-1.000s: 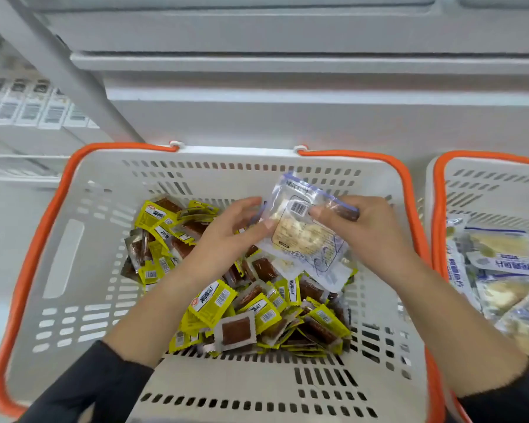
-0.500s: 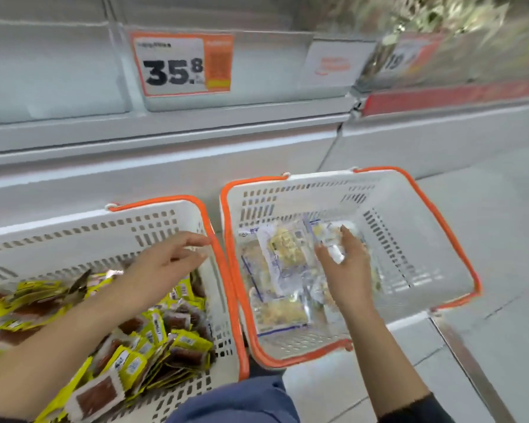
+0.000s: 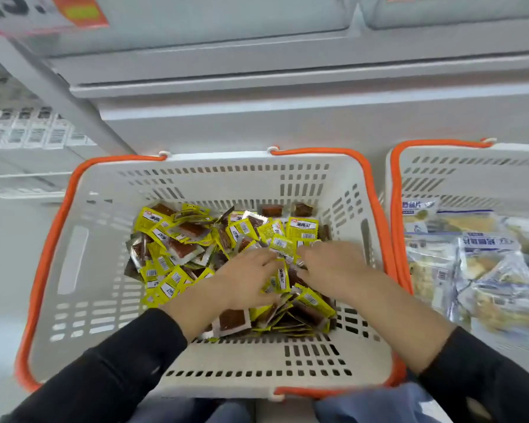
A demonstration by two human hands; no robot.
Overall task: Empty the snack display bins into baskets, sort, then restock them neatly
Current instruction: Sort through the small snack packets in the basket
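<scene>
Both hands are back in the left basket, left hand and right hand digging among yellow packets, grips unclear; bagged snacks fill the right basket

head view, looking down, close over basket

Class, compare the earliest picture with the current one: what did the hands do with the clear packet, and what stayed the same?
The clear packet held over the left basket is gone from the hands, seemingly set in the right basket. Both hands, left hand and right hand, are now down in the yellow snack packets, fingers spread among them. The baskets stay side by side.
</scene>
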